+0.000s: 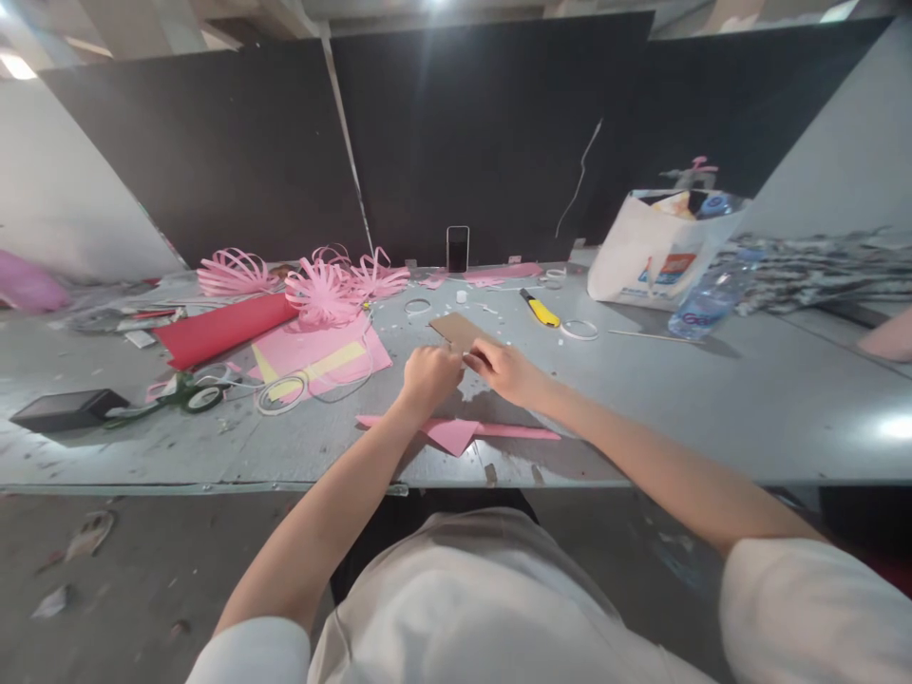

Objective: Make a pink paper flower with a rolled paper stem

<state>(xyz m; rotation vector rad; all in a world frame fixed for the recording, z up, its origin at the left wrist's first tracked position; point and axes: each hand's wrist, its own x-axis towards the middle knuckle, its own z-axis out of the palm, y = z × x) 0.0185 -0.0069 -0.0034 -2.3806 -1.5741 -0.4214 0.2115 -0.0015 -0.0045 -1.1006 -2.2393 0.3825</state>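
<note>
My left hand (431, 376) and my right hand (504, 371) meet over the middle of the table, both with curled fingers. Whatever they pinch between them is too small or too hidden to make out. Just beyond the fingers lies a piece of brown cardboard (457, 329), partly covered by my right hand. Closer to my body, a folded strip of pink paper (453, 434) rests on the table, crossed by my left forearm. A yellow utility knife (541, 309) and a white ring of tape (579, 330) lie beyond my right hand.
On the left are pink paper-strip bundles (324, 290), a red sheet (224, 328), pink sheets (356, 344), green-handled scissors (189, 389) and a dark box (71, 410). A phone (457, 249) stands at the back. Rightward are a white bag (652, 252) and a plastic bottle (709, 299).
</note>
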